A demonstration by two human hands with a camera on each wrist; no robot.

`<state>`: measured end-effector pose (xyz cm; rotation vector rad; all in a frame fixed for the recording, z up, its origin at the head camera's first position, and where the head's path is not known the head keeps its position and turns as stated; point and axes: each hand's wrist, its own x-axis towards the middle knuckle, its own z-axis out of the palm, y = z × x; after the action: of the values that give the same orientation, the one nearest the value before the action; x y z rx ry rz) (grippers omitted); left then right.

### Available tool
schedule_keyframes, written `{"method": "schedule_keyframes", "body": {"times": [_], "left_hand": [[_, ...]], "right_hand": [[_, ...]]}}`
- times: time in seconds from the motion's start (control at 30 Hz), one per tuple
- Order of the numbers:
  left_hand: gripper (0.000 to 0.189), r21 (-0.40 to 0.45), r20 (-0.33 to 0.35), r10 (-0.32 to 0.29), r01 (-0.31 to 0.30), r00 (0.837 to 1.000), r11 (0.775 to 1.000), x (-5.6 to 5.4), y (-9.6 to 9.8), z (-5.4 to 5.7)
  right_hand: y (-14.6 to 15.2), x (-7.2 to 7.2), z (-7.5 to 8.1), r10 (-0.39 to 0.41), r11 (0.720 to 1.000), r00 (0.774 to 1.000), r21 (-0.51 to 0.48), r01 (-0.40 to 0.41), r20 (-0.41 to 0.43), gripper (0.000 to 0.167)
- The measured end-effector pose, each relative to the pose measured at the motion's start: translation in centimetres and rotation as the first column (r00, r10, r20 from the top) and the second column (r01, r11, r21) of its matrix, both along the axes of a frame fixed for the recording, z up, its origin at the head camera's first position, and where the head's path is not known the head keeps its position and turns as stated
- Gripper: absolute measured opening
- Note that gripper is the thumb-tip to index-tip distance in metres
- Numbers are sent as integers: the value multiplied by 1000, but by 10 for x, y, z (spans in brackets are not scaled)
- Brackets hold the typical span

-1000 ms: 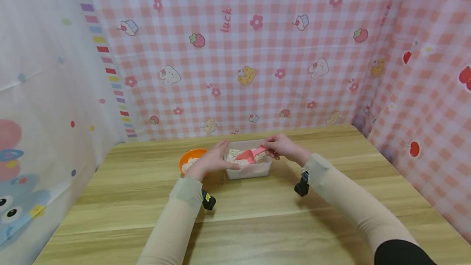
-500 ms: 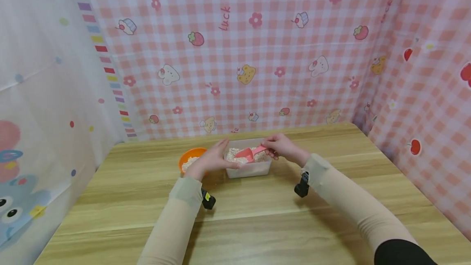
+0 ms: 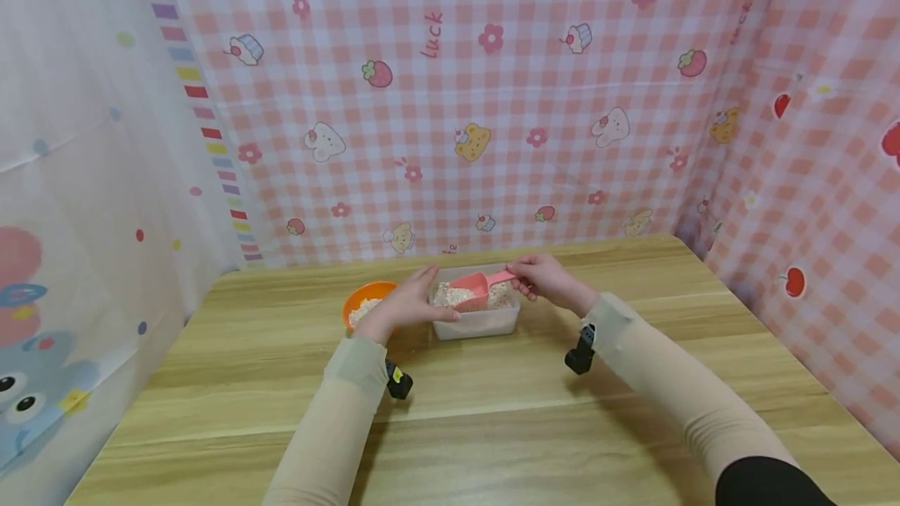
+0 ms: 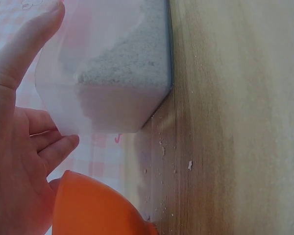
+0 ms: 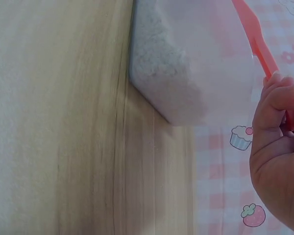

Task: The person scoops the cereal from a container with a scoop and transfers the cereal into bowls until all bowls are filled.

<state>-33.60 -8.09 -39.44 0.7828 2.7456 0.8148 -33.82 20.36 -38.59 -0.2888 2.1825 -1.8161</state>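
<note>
My right hand (image 3: 548,279) grips the handle of a pink scoop (image 3: 473,286) from the right. The scoop sits tilted at the top of a translucent plastic container (image 3: 481,326), pale flakes (image 3: 450,297) at its mouth. My left hand (image 3: 404,307) holds the container's left end, thumb along the front rim and fingers at the far side. In the left wrist view the fingertips (image 4: 71,142) meet the container's corner. Behind the left hand stands an orange bowl (image 3: 374,289) with similar flakes in it, partly hidden by that hand. In the right wrist view the scoop handle (image 5: 267,56) crosses the rim.
The container and bowl stand near the back of a wooden table (image 3: 478,436). Small crumbs (image 4: 190,165) lie on the wood between them. A pink checked cloth (image 3: 450,100) hangs behind, with more cloth at both sides.
The scoop has lifted and shifted slightly right in the container, its bowl tipping a little. My right hand has moved slightly right with it; the left hand stays in place.
</note>
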Motion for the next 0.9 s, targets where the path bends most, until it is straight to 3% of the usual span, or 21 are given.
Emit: {"method": "schedule_keyframes", "body": {"times": [0.9], "left_hand": [[110, -3, -13, -7, 7, 1000, 1000, -1, 0, -1]], "right_hand": [[8, -7, 16, -64, 992, 998, -105, 66, 15, 27]]}}
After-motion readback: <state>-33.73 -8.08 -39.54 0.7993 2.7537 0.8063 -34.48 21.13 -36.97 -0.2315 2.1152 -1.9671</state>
